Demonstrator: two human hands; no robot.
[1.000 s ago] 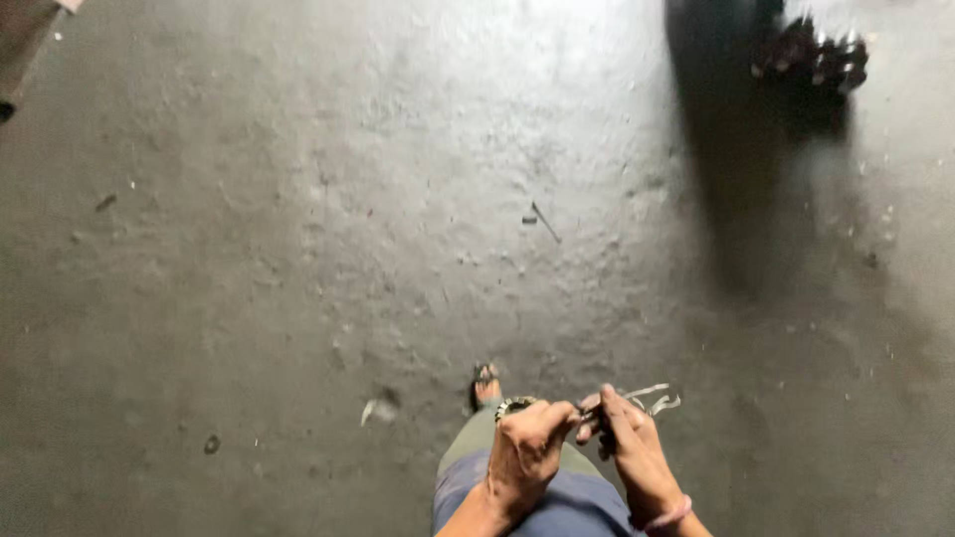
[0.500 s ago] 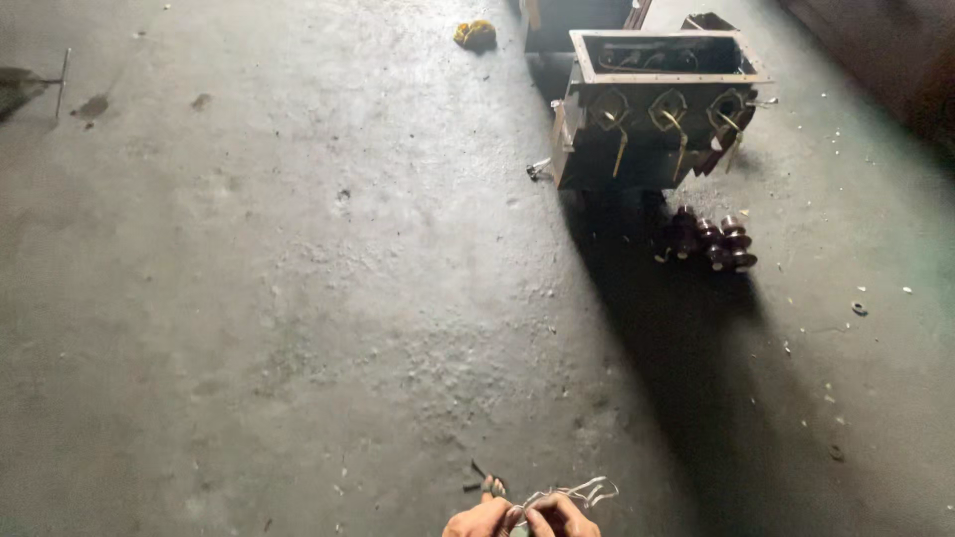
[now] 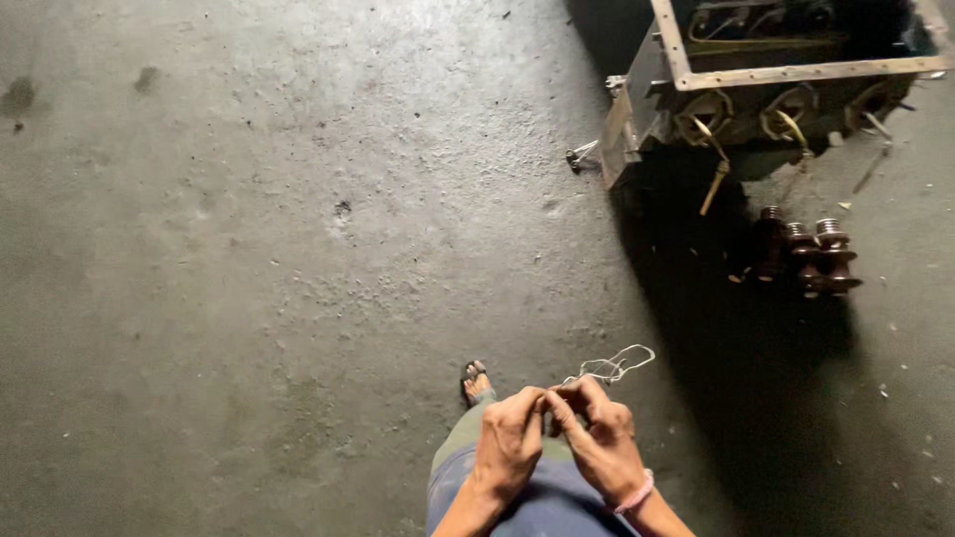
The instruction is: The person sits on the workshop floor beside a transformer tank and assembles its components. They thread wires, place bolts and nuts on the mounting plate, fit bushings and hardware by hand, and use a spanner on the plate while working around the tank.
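My left hand and my right hand meet in front of me above my knee, fingertips pinched together. Both grip a thin pale wire whose looped end sticks out up and to the right of my right hand. A pink band sits on my right wrist. My sandalled foot shows on the concrete floor just above my left hand.
An open metal box with wire coils and fittings stands at the top right, casting a long dark shadow. Several brown ribbed insulators stand on the floor just below it. A small metal part lies by the box's left corner.
The view has shifted, so the metal box and insulators now sit nearer at the upper right. My hands stay together on the wire and show more fully than half a second ago.
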